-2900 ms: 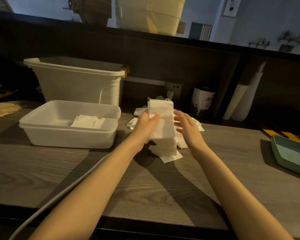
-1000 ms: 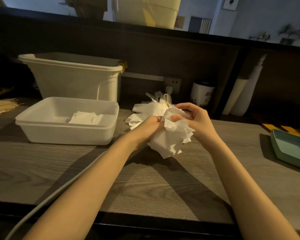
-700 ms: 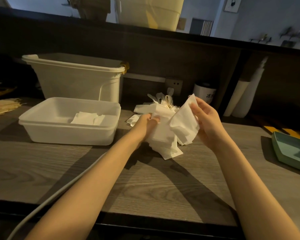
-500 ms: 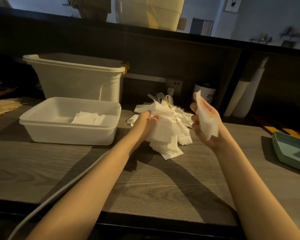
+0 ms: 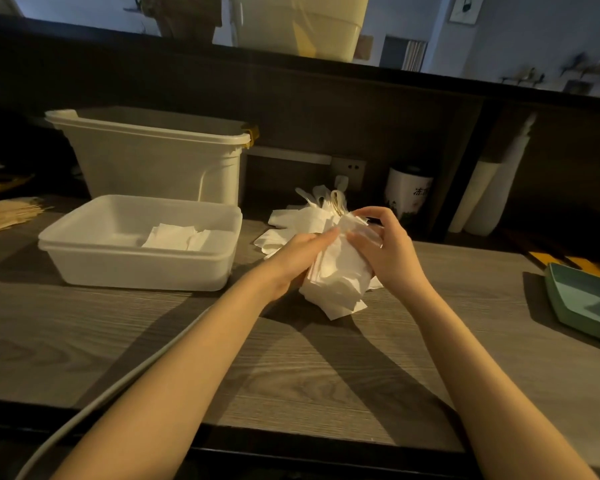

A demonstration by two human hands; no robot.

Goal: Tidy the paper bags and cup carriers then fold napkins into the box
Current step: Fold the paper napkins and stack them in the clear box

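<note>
Both hands work a bunch of white napkins [image 5: 336,271] held just above the wooden desk [image 5: 291,358] — the left hand [image 5: 293,258] curled round its side, the right hand [image 5: 383,247] pinching the top edge, each grip clamped on paper. More loose napkins [image 5: 291,220] are heaped behind at 12 o'clock. At 9 o'clock stands the shallow white box [image 5: 136,268] with a few folded napkins [image 5: 177,237] inside; a taller bin [image 5: 160,164] stands behind it — a green tray [image 5: 582,306] at 3 o'clock.

Cup [image 5: 409,195] text: dark Chinese characters on its white side, right of the socket [image 5: 352,167]; too blurred to read.
</note>
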